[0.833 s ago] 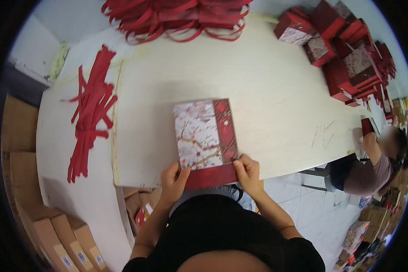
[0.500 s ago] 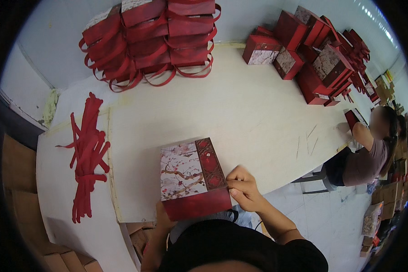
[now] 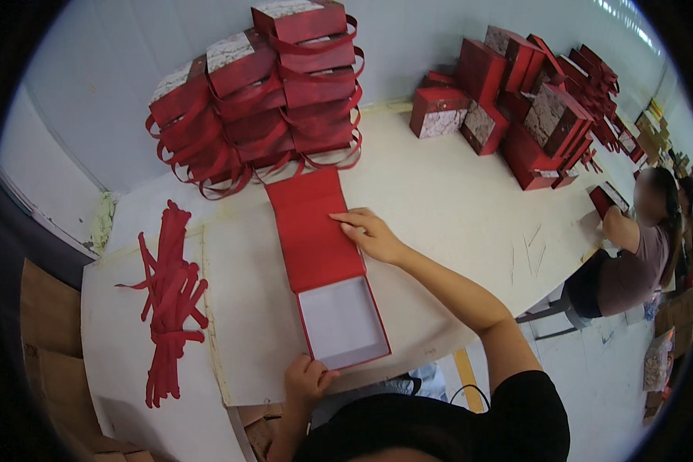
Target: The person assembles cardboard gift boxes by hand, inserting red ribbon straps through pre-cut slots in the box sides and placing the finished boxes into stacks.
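A red gift box (image 3: pixel 345 322) lies open on the table in front of me. Its white inside shows nothing in it. The red lid (image 3: pixel 316 231) is folded back flat, away from me, with its plain inner face up. My left hand (image 3: pixel 308 379) has its fingers curled on the box's near left corner. Reaching over from the right, my right hand (image 3: pixel 368 233) rests on the lid's right side, fingers stretched across its edge.
A bundle of red ribbon straps (image 3: pixel 173 308) lies on the left. Stacked red boxes with ribbon handles (image 3: pixel 285 100) stand against the wall; more red boxes (image 3: pixel 531 146) are piled at the far right. Another person (image 3: pixel 631 254) sits at the right, holding a dark red box. Cardboard (image 3: pixel 50 323) stands lower left.
The box was closed, its blossom-patterned top up; now it is open, with the lid laid back. My right hand has moved from the box's near right corner to the lid. The view has shifted.
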`<state>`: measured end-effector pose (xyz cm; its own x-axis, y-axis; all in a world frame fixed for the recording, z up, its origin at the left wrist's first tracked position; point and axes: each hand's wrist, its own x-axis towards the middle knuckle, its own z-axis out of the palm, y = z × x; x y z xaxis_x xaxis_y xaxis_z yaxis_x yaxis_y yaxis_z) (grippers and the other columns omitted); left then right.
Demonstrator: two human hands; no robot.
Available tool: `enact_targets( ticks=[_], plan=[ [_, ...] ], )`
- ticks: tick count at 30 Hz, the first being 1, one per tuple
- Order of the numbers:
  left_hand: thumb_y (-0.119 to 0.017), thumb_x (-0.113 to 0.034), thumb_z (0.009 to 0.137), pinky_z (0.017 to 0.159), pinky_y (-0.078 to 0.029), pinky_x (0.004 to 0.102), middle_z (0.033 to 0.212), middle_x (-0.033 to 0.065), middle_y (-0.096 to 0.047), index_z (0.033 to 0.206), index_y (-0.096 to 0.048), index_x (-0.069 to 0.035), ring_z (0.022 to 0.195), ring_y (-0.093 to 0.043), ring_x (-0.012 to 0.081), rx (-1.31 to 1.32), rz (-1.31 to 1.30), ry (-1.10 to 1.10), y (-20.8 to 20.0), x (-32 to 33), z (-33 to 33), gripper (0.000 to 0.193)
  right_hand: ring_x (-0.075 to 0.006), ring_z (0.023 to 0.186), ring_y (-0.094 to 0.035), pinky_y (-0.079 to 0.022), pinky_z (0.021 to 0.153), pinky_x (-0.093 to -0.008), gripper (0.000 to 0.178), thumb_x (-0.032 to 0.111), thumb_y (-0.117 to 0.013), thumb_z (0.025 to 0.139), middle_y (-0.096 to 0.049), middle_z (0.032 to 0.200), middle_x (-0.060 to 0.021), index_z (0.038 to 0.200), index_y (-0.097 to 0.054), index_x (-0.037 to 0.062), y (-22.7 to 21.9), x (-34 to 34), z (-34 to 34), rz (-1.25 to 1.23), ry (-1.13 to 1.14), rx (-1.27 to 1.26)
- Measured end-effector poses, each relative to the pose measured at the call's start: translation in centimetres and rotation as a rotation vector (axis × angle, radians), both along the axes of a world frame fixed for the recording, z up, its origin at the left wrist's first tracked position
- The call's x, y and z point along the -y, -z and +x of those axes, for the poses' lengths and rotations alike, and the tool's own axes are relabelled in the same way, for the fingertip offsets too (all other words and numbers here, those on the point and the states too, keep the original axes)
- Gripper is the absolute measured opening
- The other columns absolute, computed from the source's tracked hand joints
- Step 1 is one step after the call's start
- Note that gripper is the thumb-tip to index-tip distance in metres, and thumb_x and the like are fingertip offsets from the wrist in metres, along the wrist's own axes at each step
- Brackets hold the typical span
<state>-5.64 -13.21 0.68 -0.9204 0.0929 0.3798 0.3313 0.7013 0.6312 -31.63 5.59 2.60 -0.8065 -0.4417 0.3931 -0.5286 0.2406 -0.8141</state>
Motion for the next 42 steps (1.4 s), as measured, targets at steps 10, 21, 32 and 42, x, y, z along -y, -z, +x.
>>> enact_targets(
  ticks=[10, 21, 32, 42],
  plan=[
    [-0.069, -0.041, 0.071, 0.044, -0.036, 0.0348, 0.059, 0.0063, -0.041, 0.060, -0.048, -0.008, 0.053, -0.045, 0.0249, -0.185, -0.138, -0.135, 0.8, 0.2, -0.1, 0.040, -0.0346, 0.110, -0.048, -0.041, 0.092, -0.0417, 0.052, 0.008, -0.064, 0.067, -0.051, 0.117, -0.0158, 0.116, -0.047, 0.0083, -6.8, -14.2, -21.2, 0.566, 0.778, -0.574],
    [-0.076, -0.038, 0.064, 0.046, -0.037, 0.0354, 0.062, 0.0066, -0.043, 0.061, -0.052, -0.008, 0.055, -0.046, 0.0252, -0.157, -0.086, -0.400, 0.6, 0.1, 0.2, 0.038, -0.0271, 0.118, -0.043, -0.044, 0.082, -0.0453, 0.052, 0.009, -0.065, 0.068, -0.046, 0.125, -0.0101, 0.116, -0.043, 0.0126, -5.8, -17.6, -22.3, 1.250, 0.788, -0.300],
    [-0.080, -0.027, 0.060, 0.052, -0.041, 0.0344, 0.068, 0.0077, -0.049, 0.072, -0.057, -0.008, 0.061, -0.051, 0.0262, -0.055, 0.137, -0.460, 1.3, 0.7, 0.1, 0.032, -0.0234, 0.096, -0.050, -0.038, 0.081, -0.0404, 0.016, 0.014, -0.056, 0.076, -0.054, 0.093, -0.0049, 0.091, -0.052, 0.0103, -4.8, -20.2, -22.2, 1.034, 0.763, -0.978],
    [-0.066, -0.008, 0.071, 0.060, -0.039, 0.0328, 0.076, 0.0103, -0.048, 0.087, -0.056, -0.003, 0.068, -0.046, 0.0232, -0.257, 0.062, -0.547, -0.9, -0.7, 0.5, 0.019, -0.0198, 0.066, -0.052, -0.040, 0.070, -0.0334, 0.025, 0.005, -0.071, 0.069, -0.052, 0.070, -0.0042, 0.079, -0.048, 0.0050, -10.6, -12.8, -4.5, 0.509, 0.314, -0.717]
  ],
)
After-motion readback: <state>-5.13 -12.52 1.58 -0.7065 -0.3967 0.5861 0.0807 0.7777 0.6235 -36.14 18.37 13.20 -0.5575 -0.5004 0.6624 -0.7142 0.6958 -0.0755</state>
